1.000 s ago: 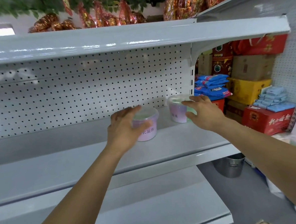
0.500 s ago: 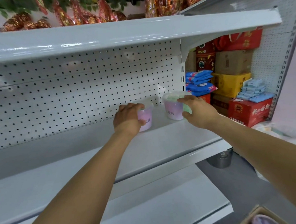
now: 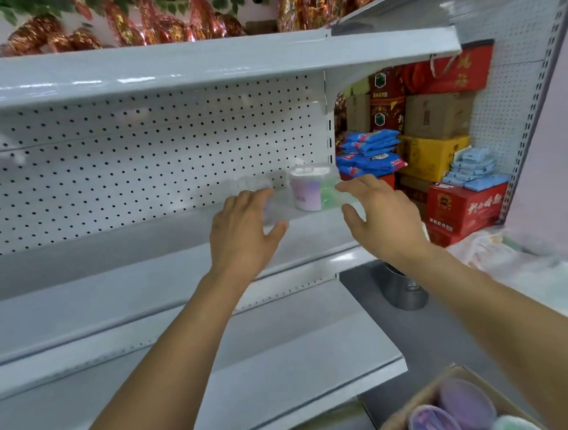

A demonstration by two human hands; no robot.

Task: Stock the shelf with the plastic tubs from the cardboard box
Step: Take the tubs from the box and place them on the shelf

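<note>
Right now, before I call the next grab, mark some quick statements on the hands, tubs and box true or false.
1. The right hand grips the pink tub. False: its fingers are spread, just short of it.
2. The pink tub stands upright on the middle shelf. True.
3. The cardboard box is empty. False: purple-lidded tubs remain inside.
4. The left hand is open. True.
5. The pink tub sits at the shelf's right end. True.
</note>
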